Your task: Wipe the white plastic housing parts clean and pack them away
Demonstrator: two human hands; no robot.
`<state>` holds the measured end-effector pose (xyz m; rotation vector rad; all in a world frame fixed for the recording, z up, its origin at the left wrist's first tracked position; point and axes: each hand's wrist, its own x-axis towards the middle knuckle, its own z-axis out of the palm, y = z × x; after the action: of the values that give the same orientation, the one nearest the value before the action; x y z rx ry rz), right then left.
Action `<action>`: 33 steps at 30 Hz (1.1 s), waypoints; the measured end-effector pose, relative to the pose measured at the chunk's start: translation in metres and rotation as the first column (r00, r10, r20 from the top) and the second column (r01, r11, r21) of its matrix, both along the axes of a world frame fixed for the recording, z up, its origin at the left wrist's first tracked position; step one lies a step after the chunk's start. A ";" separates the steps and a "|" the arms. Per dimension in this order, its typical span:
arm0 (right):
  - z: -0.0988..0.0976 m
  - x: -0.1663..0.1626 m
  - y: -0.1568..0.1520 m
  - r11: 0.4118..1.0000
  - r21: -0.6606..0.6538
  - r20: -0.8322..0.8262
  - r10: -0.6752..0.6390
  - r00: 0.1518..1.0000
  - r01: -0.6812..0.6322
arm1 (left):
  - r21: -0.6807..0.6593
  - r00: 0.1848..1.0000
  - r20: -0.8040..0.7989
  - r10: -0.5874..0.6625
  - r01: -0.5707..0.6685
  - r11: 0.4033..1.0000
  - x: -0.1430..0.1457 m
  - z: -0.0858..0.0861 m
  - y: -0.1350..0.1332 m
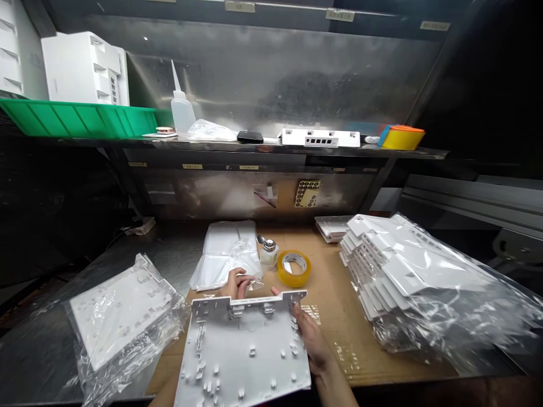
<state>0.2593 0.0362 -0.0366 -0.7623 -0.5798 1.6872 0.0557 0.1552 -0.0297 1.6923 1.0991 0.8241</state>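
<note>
A white plastic housing panel (250, 345), its inner side with small clips and posts facing me, is tilted up in front of me. My right hand (311, 342) grips its right edge, thumb on the near side at the top. Beyond the panel's top edge, my left hand (238, 281) has its fingers bent together at the front corner of a stack of clear plastic bags (224, 254). A bit of film shows at those fingertips. The panel hides the left wrist and part of the palm.
At left lies a bagged white panel (123, 311); at right, a pile of bagged panels (394, 265). A tape roll (294, 268) and a small pump bottle (268, 251) stand on cardboard (331, 294). The shelf (263, 148) above carries a green tray (80, 120) and a squeeze bottle (182, 113).
</note>
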 end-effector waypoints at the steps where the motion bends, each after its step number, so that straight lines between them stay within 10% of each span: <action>1: 0.002 0.000 0.001 1.000 -0.001 0.010 -0.008 1.000 0.008 | 0.002 0.999 0.033 0.011 -0.011 1.000 0.001 -0.003 0.002; 19: 0.005 -0.013 0.031 0.999 0.036 0.083 -0.002 0.997 -0.001 | 0.010 0.931 0.352 0.100 -0.110 0.994 -0.016 -0.001 0.029; 33: 0.002 -0.010 0.046 0.999 -0.028 0.069 -0.017 0.997 0.019 | 0.301 0.973 0.209 0.096 -0.157 0.941 -0.014 -0.003 0.031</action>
<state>0.2493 0.0817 -0.0345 -0.8462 -0.5959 1.6613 0.0412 0.1860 -0.0330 1.7686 0.9891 1.2761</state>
